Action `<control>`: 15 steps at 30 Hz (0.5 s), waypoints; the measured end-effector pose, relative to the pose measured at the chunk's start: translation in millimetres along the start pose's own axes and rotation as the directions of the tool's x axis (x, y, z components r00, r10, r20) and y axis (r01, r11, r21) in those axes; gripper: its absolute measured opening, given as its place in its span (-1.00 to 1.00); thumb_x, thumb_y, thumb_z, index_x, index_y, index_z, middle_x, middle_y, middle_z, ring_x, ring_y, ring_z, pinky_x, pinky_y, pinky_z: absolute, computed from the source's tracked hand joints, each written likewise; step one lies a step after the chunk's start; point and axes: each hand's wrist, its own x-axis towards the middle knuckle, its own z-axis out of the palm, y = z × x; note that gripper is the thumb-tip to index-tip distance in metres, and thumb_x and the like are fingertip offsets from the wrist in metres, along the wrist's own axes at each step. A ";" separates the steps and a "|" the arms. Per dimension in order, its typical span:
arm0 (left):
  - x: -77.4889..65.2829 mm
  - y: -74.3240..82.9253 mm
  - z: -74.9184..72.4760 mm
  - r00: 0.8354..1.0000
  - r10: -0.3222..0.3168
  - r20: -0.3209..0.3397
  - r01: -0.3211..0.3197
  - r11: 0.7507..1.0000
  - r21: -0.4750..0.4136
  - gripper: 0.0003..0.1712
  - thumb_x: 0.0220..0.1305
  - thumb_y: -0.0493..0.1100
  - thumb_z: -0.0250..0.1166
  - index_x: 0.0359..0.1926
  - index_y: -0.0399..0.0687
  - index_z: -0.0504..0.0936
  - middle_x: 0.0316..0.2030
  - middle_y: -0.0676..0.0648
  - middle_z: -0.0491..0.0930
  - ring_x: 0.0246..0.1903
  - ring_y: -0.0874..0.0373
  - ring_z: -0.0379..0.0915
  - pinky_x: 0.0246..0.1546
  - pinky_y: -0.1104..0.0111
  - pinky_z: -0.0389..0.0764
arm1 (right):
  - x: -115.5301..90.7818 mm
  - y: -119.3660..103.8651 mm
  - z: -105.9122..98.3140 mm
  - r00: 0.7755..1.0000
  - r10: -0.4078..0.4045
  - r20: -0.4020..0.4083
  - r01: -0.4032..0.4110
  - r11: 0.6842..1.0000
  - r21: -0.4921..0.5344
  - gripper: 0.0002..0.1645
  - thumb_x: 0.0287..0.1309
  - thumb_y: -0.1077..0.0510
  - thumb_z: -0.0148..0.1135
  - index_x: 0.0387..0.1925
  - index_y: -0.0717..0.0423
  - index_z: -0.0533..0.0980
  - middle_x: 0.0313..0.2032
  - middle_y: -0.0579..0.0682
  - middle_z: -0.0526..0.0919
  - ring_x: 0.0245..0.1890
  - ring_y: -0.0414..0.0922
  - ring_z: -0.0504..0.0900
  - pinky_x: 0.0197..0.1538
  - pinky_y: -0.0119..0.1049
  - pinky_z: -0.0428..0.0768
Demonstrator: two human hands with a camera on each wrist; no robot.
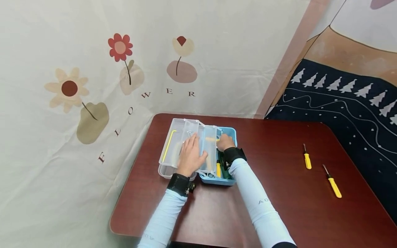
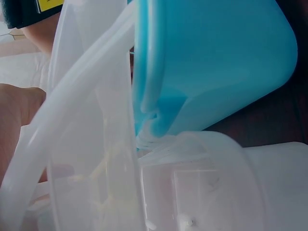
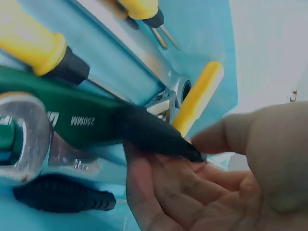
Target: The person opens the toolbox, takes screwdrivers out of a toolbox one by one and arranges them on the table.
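Observation:
A blue toolbox (image 1: 231, 131) stands on the table with its clear lid (image 1: 169, 146) and tray (image 1: 211, 129) swung to the left. My left hand (image 1: 190, 155) rests on the clear plastic with its fingers straight. Inside the box's right side, my right hand (image 1: 225, 142) has curled fingers. The right wrist view shows thumb and fingers pinching the tapered black end of a green tool (image 3: 82, 118) marked 250MM. Close to the thumb is a yellow handle (image 3: 202, 91). Around it lie a yellow screwdriver (image 3: 72, 67), a wrench (image 3: 24, 139) and a black-handled tool (image 3: 62, 192).
Two yellow screwdrivers (image 1: 307, 160) lie apart at the table's right. A yellow hex key (image 1: 169, 146) shows through the clear lid. Behind the brown table (image 1: 279, 179) hangs a flower-printed cloth (image 1: 217, 41). The left wrist view is mostly filled by the blue box wall (image 2: 226, 57).

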 end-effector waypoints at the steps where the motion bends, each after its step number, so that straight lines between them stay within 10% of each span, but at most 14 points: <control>1: 0.2 0.0 -0.2 1.000 0.001 0.003 -0.001 1.000 0.003 -0.22 0.22 0.04 0.16 0.38 -0.24 0.26 0.48 -0.13 0.12 0.41 -0.05 0.12 0.45 0.10 0.18 | -0.1 0.4 -0.4 1.000 0.000 -0.016 0.000 1.000 0.009 -0.58 0.42 0.14 -0.11 -0.61 0.11 0.36 -0.65 0.00 0.27 -0.70 -0.10 0.32 -0.63 -0.31 0.33; 15: 0.5 2.2 -0.3 1.000 -0.005 0.013 0.005 1.000 -0.009 -0.21 0.21 0.03 0.18 0.39 -0.25 0.25 0.48 -0.15 0.12 0.43 -0.07 0.09 0.47 0.08 0.14 | -7.7 16.1 -25.2 0.987 -0.040 -0.156 0.046 0.998 0.039 -0.37 0.49 -0.10 -0.32 -0.69 0.06 0.28 -0.69 -0.03 0.17 -0.65 -0.04 0.26 -0.49 -0.22 0.28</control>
